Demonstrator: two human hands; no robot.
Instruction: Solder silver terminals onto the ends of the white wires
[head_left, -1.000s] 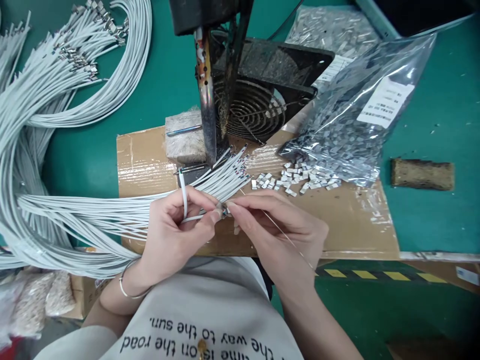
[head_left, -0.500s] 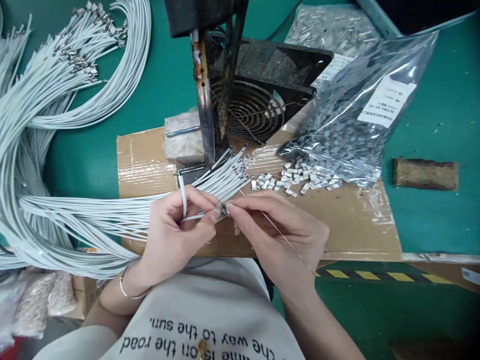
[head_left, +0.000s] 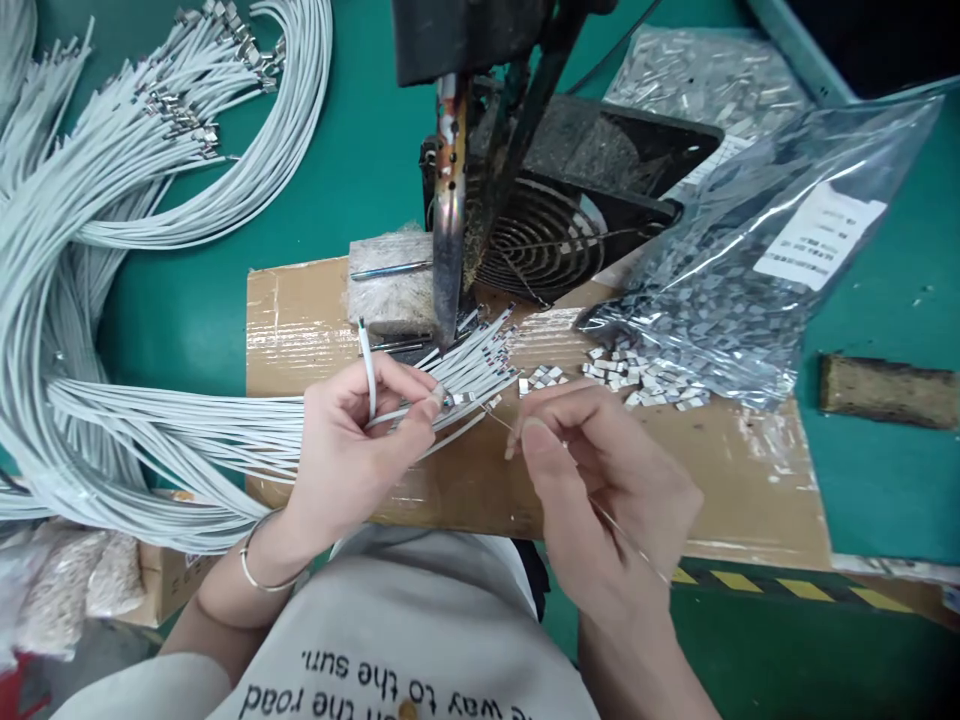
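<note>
My left hand (head_left: 360, 455) pinches a white cable (head_left: 367, 370), part of which loops up behind the fingers. At its fingertips a small metal connector (head_left: 459, 398) points right, apparently on the cable's end. My right hand (head_left: 611, 490), a short way to the right, has its fingers closed round thin solder wire (head_left: 628, 542). One end of the wire sticks out toward the connector, and the rest trails across the palm. Just behind both hands lies a bundle of white cables (head_left: 472, 360) with stripped, coloured ends. Loose metal connector shells (head_left: 645, 378) are scattered beyond my right hand.
A soldering iron (head_left: 448, 230) hangs tip-down over the cardboard (head_left: 465, 480), before a black fan (head_left: 540, 240). A wrapped block (head_left: 390, 300) stands left of it. Bags of metal parts (head_left: 720, 290) lie right, near a brown block (head_left: 889, 390). Coiled cables (head_left: 45, 300) fill the left.
My right hand has drawn back to the right from my left fingertips, uncovering the metal connector. My left hand keeps its pinch. The whole view has shifted slightly.
</note>
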